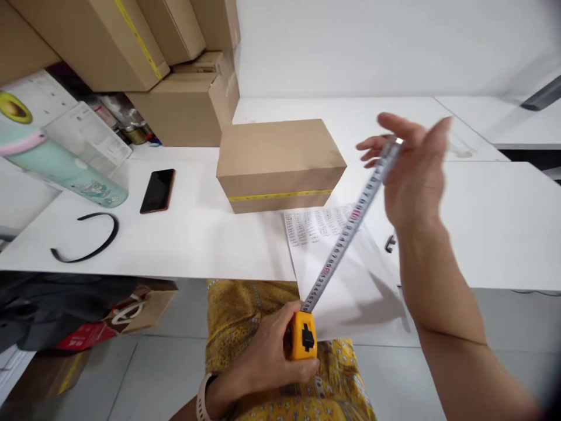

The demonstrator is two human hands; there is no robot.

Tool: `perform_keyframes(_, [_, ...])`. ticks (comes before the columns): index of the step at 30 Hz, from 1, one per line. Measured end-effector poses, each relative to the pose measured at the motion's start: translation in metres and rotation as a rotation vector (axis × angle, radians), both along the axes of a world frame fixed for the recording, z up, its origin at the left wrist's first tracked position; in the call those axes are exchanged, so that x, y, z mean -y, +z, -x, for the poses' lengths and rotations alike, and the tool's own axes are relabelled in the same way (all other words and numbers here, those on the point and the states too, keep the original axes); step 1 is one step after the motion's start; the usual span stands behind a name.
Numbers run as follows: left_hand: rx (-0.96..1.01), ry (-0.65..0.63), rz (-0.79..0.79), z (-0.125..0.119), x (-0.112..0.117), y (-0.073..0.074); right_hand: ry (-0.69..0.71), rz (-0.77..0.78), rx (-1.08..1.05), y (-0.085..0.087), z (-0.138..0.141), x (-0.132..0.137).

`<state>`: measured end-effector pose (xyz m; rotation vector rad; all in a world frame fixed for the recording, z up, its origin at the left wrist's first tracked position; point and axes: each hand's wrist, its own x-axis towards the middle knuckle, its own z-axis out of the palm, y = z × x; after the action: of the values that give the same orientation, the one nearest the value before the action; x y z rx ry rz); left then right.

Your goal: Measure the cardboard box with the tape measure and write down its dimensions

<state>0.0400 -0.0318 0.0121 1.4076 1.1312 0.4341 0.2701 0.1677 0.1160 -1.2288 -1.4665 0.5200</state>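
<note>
From head height, close behind the near edge of the worktop (pixel 245 245), we look forward and down.

Two hands were in view, one left hand (pixel 269 345) and one right hand (pixel 416 175). There were one tape measure (pixel 305 336), one written-on sheet (pixel 350 286), one long cardboard box (pixel 280 152), at least four other boxes (pixel 184 108), one phone (pixel 158 191), one bottle (pixel 83 175), one curved black band (pixel 114 230) and one wristband (pixel 201 400).
</note>
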Motion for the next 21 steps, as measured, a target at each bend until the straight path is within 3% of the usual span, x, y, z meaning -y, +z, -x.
perform_keyframes(2, [-0.087, -0.080, -0.025, 0.001, -0.001, 0.003, -0.035, -0.018, -0.047, 0.011, -0.014, 0.017])
perform_keyframes(4, [-0.109, -0.112, -0.020, 0.002, 0.000, 0.003, -0.089, -0.041, -0.070, 0.010, -0.023, 0.035])
perform_keyframes(8, [-0.038, 0.012, 0.007, -0.001, -0.001, 0.000, -0.104, -0.013, -0.171, -0.023, -0.011, 0.080])
perform_keyframes(10, [0.021, 0.099, -0.029, -0.003, -0.003, 0.000, -0.003, 0.019, -0.130, -0.048, 0.007, 0.106])
perform_keyframes(13, [0.110, 0.178, -0.130, -0.005, -0.007, 0.003, 0.331, -0.058, 0.049, -0.082, 0.032, 0.135])
perform_keyframes(15, [0.138, 0.207, -0.201, -0.002, -0.012, 0.007, 0.371, -0.101, 0.211, -0.096, 0.034, 0.139])
perform_keyframes(17, [0.102, 0.252, -0.281, 0.007, -0.019, 0.011, 0.154, -0.049, 0.339, -0.101, 0.018, 0.128])
perform_keyframes(21, [-0.196, 0.433, -0.481, 0.035, -0.047, 0.015, -0.605, 0.233, 0.541, -0.103, -0.051, 0.085])
